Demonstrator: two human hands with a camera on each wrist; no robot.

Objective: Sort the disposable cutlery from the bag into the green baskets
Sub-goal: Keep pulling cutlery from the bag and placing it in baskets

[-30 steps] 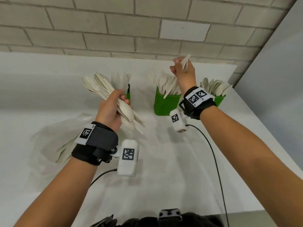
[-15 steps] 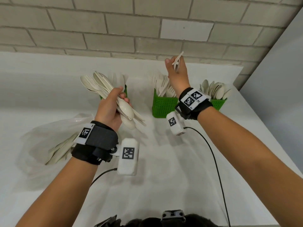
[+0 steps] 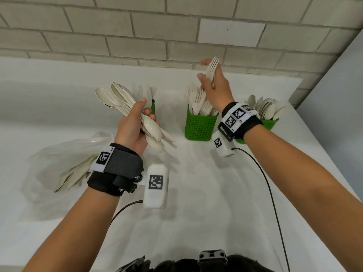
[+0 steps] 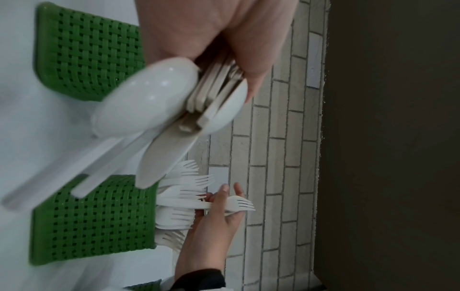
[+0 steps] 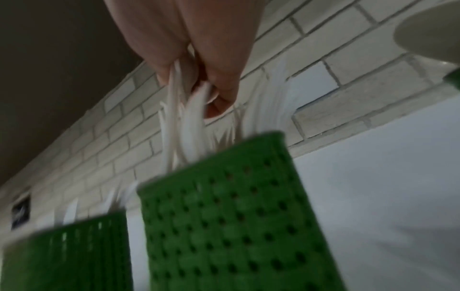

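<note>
My left hand [image 3: 146, 109] grips a thick bundle of white spoons and knives [image 3: 125, 103], held up over the counter; it fills the left wrist view as the bundle [image 4: 169, 98]. My right hand [image 3: 209, 75] pinches a white fork [image 3: 212, 68], tines up, just above the middle green basket [image 3: 199, 127], which is full of forks. The right wrist view shows my fingers [image 5: 221, 84] on the fork [image 5: 191, 110] over that basket [image 5: 224, 216]. A right green basket [image 3: 272, 123] holds spoons. A left green basket [image 3: 153, 107] is mostly hidden behind my left hand.
A clear plastic bag [image 3: 59, 154] lies on the white counter at the left with more cutlery [image 3: 76, 172] inside. A brick wall [image 3: 137, 36] runs behind the baskets. A grey panel [image 3: 337, 95] stands at the right. Cables trail from both wrist cameras.
My right hand has shifted slightly left over the middle basket and turned, so the fork's tines now show pointing up. The left hand and its bundle have barely moved.
</note>
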